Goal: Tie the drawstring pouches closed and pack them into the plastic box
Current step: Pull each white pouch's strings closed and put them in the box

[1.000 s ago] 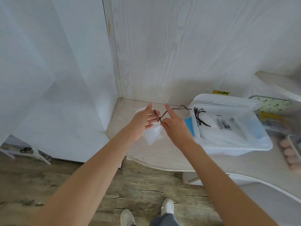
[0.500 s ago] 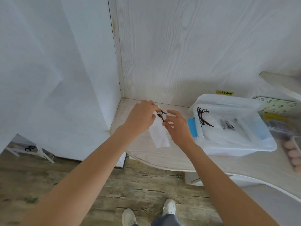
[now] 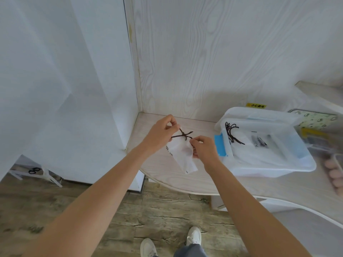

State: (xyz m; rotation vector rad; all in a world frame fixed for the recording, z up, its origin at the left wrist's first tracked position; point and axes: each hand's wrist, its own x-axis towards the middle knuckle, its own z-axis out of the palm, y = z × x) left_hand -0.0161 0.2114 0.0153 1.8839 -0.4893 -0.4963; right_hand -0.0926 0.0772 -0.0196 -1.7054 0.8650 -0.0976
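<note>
A white drawstring pouch [image 3: 183, 156] hangs above the table corner, its dark cord [image 3: 183, 135] crossed in a knot at the top. My left hand [image 3: 161, 134] pinches one cord end up and to the left of the knot. My right hand [image 3: 203, 149] pinches the other end beside the pouch's upper right edge. To the right stands the clear plastic box [image 3: 267, 164] with a blue latch [image 3: 220, 145]. Several white pouches with dark cords [image 3: 232, 134] lie inside it.
The pale wooden table [image 3: 163, 169] fits into a white wall corner and has a curved front edge. Another clear container [image 3: 319, 134] and pinkish round objects [image 3: 336, 173] sit at the far right. Wooden floor and my shoes [image 3: 194, 236] show below.
The hands came together over the cord, then drew apart, pulling the crossed cord tight. The pouch now hangs lower and straighter between them.
</note>
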